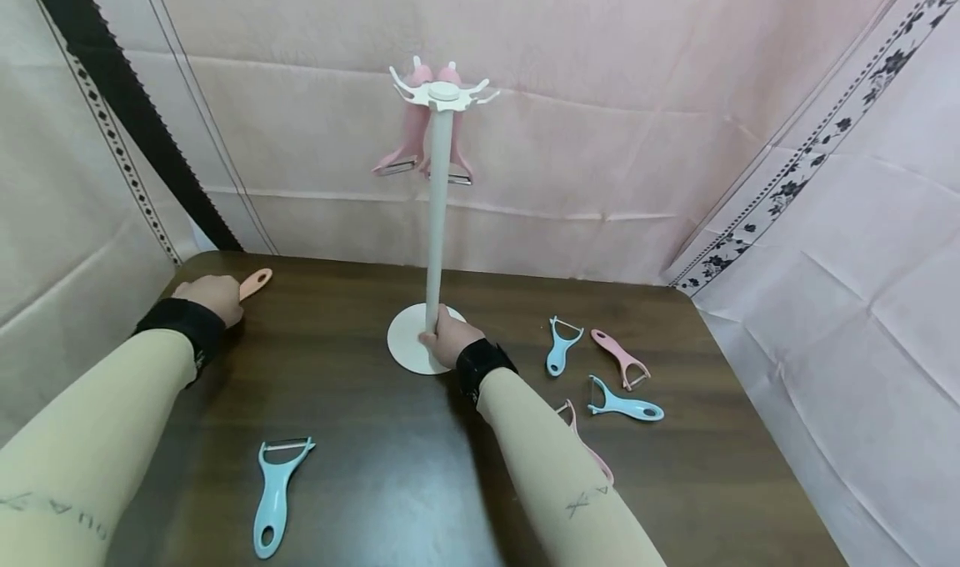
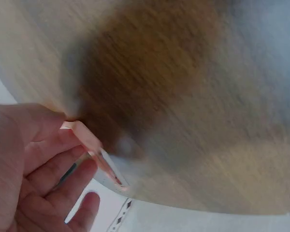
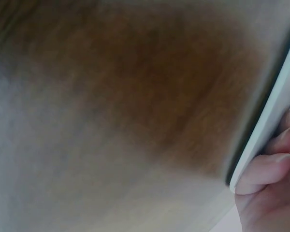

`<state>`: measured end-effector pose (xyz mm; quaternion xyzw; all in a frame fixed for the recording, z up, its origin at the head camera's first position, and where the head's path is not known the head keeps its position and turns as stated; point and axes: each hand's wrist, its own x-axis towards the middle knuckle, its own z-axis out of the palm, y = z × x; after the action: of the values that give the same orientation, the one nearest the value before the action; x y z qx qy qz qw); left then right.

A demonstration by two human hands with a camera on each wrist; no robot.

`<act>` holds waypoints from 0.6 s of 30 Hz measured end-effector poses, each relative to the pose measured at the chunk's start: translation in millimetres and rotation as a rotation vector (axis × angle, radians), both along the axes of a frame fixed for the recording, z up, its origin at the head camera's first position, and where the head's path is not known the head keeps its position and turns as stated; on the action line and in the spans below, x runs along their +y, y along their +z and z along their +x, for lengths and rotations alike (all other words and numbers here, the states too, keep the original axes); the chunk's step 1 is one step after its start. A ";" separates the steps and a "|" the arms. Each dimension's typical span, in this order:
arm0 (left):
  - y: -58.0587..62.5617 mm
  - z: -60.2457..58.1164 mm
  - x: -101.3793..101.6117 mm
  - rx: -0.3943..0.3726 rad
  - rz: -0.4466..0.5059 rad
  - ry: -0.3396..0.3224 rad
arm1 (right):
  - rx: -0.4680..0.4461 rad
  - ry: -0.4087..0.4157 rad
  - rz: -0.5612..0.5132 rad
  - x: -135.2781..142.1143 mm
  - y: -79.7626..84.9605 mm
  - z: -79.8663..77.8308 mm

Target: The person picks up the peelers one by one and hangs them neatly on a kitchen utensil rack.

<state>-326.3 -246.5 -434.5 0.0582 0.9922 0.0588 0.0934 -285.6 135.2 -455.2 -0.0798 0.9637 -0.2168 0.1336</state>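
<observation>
At the table's far left corner, my left hand (image 1: 213,298) pinches a peach-coloured peeler (image 1: 256,283) between thumb and fingers. Its handle end points right; the hand covers its head in the head view. In the left wrist view the peeler (image 2: 89,139) is seen nearly edge-on. My right hand (image 1: 454,338) grips the round base (image 1: 405,339) of a white hook stand (image 1: 437,217). The right wrist view shows fingers (image 3: 268,171) curled at the rim of the base (image 3: 266,125). Two pink peelers (image 1: 412,129) hang from the stand's back hooks.
Right of the stand lie two blue peelers (image 1: 626,405) and a pink peeler (image 1: 618,356). Another pink peeler (image 1: 592,454) is partly hidden by my right forearm. A blue peeler (image 1: 273,500) lies at the front left. Pale cloth (image 1: 562,175) hangs behind the brown table (image 1: 345,434).
</observation>
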 end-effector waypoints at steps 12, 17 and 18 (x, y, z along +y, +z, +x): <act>-2.9 0.5 12.5 0.113 -0.103 -0.097 | 0.013 0.014 0.016 -1.3 -5.4 -3.8; -6.5 1.3 11.1 0.103 -0.085 -0.086 | -0.013 0.009 0.002 -0.8 -0.6 0.7; -8.2 2.0 11.3 0.114 -0.080 -0.085 | -0.018 0.011 0.006 -0.8 -1.1 0.9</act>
<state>-324.3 -235.2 -442.7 0.0997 0.9941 0.0119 0.0412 -284.7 134.4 -456.4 -0.0826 0.9627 -0.2141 0.1436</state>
